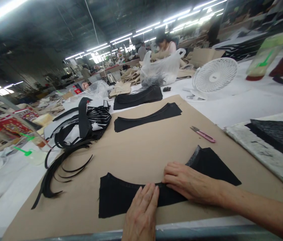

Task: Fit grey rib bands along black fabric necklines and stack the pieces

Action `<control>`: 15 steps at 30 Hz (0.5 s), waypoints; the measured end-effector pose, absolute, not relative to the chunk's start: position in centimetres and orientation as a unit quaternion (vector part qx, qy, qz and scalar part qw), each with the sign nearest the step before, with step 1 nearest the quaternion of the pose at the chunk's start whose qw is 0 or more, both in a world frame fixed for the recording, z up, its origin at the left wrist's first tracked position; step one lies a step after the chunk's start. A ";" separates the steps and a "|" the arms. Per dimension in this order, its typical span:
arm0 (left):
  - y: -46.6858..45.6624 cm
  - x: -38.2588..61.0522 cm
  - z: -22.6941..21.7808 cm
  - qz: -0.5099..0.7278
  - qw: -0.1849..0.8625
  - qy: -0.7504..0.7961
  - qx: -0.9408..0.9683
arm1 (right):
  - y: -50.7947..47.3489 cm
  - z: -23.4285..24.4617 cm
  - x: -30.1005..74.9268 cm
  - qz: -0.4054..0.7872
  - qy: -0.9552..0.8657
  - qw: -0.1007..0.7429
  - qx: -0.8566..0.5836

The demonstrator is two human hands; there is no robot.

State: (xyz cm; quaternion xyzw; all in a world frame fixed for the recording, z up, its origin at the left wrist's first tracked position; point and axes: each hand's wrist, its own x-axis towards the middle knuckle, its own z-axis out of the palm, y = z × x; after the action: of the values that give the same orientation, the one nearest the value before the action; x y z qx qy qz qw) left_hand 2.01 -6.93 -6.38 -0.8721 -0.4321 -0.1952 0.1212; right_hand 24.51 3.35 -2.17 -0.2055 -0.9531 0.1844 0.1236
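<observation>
A curved black fabric piece (116, 197) lies on the brown paper sheet (98, 164) in front of me. My left hand (142, 209) rests flat on it, fingers stretched out toward its inner curved edge. Closed at that same edge, my right hand (181, 179) has its bent fingers pressed together on the fabric. The strip along the edge is folded over under my fingers; further right a greyer edge strip (194, 157) stands up. A similar black piece (147, 117) lies flat farther back. Pink-handled thread snips (204, 134) rest on the paper to the right.
Thin black strips (53, 170) and a heap of striped black cut-offs (91, 122) lie at left. Behind are stacked black pieces (138, 97), a plastic bag (160, 68) and a white fan (215, 75). Grey fabric (282, 134) sits on a board at right; glue bottles (264, 57) stand beyond.
</observation>
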 end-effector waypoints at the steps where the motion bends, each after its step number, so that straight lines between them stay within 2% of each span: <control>1: -7.0 1.5 -6.2 -0.197 0.106 -0.433 -0.873 | 3.2 -2.0 24.5 0.199 -0.949 0.118 -0.214; 8: -6.3 0.5 -4.2 -0.255 -0.044 -0.538 -0.802 | 2.5 -1.3 24.4 0.282 -0.913 0.110 -0.274; 15: -4.1 5.5 -2.1 -0.247 -0.228 -0.575 -0.745 | 2.7 -1.0 24.5 0.287 -0.904 0.093 -0.302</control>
State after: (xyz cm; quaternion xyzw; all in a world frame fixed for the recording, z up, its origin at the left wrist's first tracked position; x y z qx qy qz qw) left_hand 5.46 -4.07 -2.14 -0.7455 -0.5754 -0.2470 -0.2284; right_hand 24.49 2.74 -1.00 -0.3021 -0.9041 0.2874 0.0932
